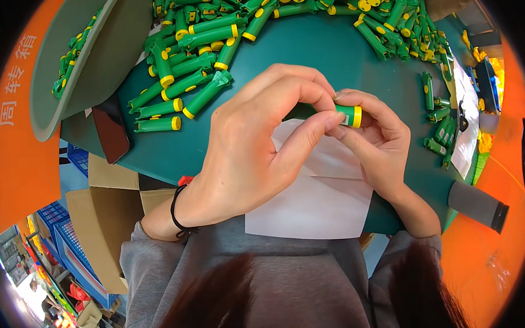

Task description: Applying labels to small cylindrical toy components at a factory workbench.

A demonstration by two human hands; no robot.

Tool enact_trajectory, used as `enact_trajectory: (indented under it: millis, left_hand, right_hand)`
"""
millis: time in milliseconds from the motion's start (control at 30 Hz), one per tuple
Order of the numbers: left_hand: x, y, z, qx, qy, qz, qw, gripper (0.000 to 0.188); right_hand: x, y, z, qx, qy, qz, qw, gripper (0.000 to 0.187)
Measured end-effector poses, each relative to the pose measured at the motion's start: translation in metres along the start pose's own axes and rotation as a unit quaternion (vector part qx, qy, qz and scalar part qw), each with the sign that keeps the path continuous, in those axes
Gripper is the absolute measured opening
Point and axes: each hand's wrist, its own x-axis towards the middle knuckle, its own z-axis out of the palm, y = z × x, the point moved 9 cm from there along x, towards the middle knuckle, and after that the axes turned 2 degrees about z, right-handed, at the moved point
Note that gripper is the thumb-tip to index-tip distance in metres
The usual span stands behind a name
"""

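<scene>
Grey sleeves [161,268] fill the lower edge, nearest the lens. Beyond them spreads a green table [328,50], its far side heaped with green tubes [211,60] capped in yellow. At the far left sits a grey tray [88,66] holding more tubes. White paper [317,202] lies under the hands. The left hand [256,146], a black band [180,217] on its wrist, pinches one tube [349,115] between thumb and forefinger above the paper. The right hand [378,141] closes its fingers round the tube's yellow-capped end, touching the left fingertips.
</scene>
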Motion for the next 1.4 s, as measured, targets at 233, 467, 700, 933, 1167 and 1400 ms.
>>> enact_trajectory:
  millis: [233,467,700,933,1167,1400]
  left_hand:
    - [-0.001,0.0,0.002,0.008,-0.015,-0.011,1.0,0.01]
    - [-0.001,0.0,0.003,0.015,-0.012,-0.011,1.0,0.009]
    - [0.0,-0.002,0.003,0.012,-0.001,-0.007,1.0,0.009]
    - [0.001,-0.001,0.003,0.026,0.004,0.0,1.0,0.009]
    - [0.002,-0.007,0.002,0.06,-0.005,0.014,0.998,0.026]
    - [-0.003,-0.034,0.017,-0.061,-0.109,-0.138,0.983,0.04]
  right_hand:
    - [-0.001,0.002,-0.002,-0.008,0.014,0.002,1.0,0.04]
    - [-0.002,0.0,0.0,-0.023,0.021,0.013,0.999,0.041]
    - [-0.002,0.001,-0.001,-0.024,0.02,0.018,0.999,0.042]
    - [-0.002,0.001,0.0,-0.018,0.005,0.008,1.0,0.041]
    - [-0.002,0.0,-0.002,-0.031,-0.01,-0.006,0.999,0.038]
    - [0.0,-0.01,0.005,-0.065,-0.084,-0.063,0.992,0.038]
